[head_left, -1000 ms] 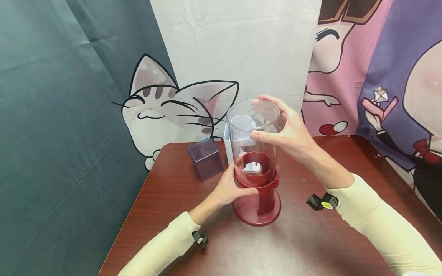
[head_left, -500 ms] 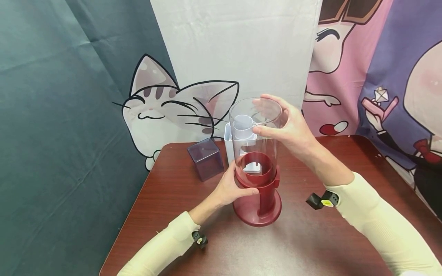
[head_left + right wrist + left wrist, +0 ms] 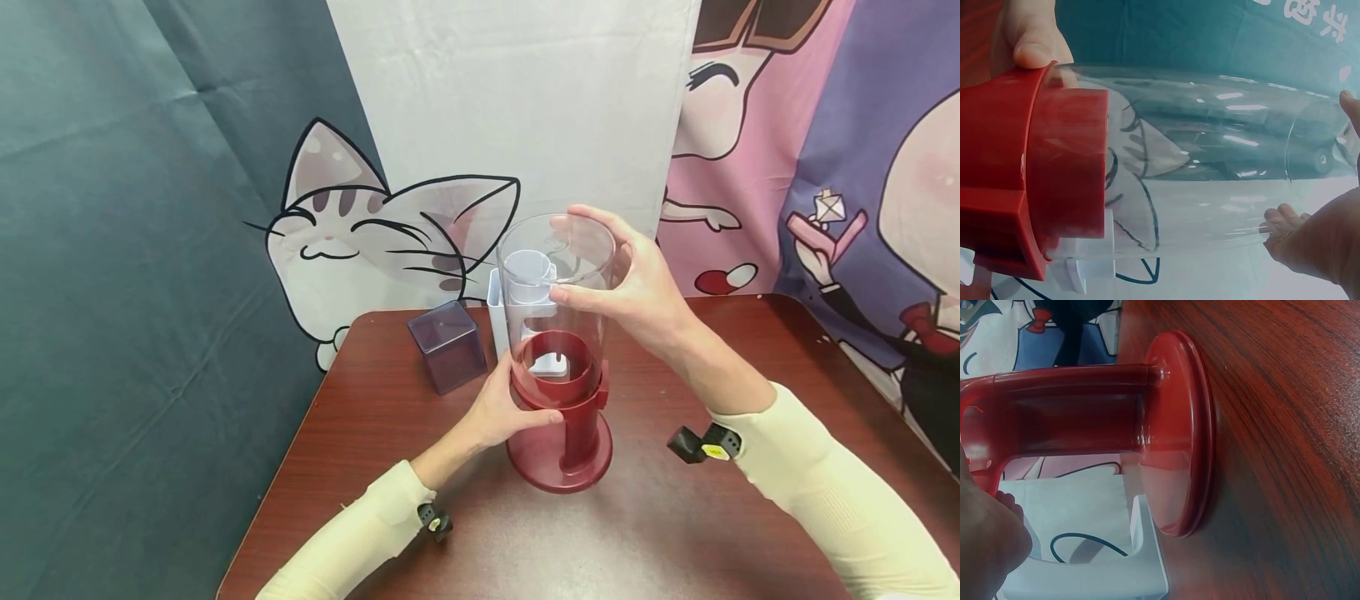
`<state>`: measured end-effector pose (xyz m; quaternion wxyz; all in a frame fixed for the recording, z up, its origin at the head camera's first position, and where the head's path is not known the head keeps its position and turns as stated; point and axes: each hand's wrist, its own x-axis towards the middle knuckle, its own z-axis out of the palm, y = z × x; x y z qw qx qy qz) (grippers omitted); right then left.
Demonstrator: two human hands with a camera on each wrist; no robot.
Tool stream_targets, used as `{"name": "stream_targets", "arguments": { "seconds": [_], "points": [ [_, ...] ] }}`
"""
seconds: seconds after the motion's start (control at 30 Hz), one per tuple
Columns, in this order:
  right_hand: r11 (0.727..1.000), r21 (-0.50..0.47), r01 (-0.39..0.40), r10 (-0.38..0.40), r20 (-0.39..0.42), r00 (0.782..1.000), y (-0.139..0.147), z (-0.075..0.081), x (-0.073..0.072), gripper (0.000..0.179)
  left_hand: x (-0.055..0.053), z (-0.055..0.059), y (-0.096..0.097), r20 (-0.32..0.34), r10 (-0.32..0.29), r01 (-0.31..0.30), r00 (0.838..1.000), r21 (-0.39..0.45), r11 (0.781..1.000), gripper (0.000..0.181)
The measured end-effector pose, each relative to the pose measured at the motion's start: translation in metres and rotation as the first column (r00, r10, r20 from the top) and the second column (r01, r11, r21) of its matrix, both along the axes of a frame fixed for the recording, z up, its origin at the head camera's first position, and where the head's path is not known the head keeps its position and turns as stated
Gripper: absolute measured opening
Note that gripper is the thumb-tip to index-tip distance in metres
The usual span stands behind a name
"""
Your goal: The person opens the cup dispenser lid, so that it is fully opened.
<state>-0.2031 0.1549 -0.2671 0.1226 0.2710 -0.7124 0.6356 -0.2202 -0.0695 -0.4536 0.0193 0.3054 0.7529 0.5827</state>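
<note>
A red stand [image 3: 579, 437] with a round base and an upper ring stands upright on the table. My left hand [image 3: 491, 412] grips it around the ring, thumb across the front; in the left wrist view that hand [image 3: 988, 544] is only partly visible. A clear plastic cylinder [image 3: 581, 321] sits upright over the stand's inner red collar. Near its open rim, my right hand [image 3: 641, 287] holds the cylinder, thumb in front and fingers behind. From the right wrist view, the cylinder's lower end [image 3: 1072, 250] surrounds the collar [image 3: 1069, 162] and meets the ring.
Behind the stand is a white plastic stand [image 3: 497, 325] with a round opening, partly seen through the cylinder. A dark translucent square box [image 3: 447, 346] lies tilted-looking to its left on the brown wooden table [image 3: 360, 433]. Printed curtains hang behind the table's far edge.
The top of the clear cylinder has shifted slightly to the right with my right hand on it. My left hand and the red stand have stayed in place.
</note>
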Motion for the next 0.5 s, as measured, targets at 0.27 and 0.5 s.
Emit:
{"name": "stream_targets", "arguments": {
  "seconds": [0.27, 0.5],
  "points": [
    [0.999, -0.003, 0.034, -0.034, 0.043, 0.999, 0.0033, 0.0018, -0.0058, 0.074, -0.0004, -0.0008, 0.0005, -0.010, 0.014, -0.014, 1.000, 0.001, 1.000, 0.104],
    [0.999, 0.005, 0.049, -0.049, 0.006, 0.999, 0.0022, 0.0024, -0.0001, 0.076, 0.0011, -0.0004, 0.0002, 0.004, 0.043, -0.043, 0.999, -0.030, 0.999, 0.102]
  ]
}}
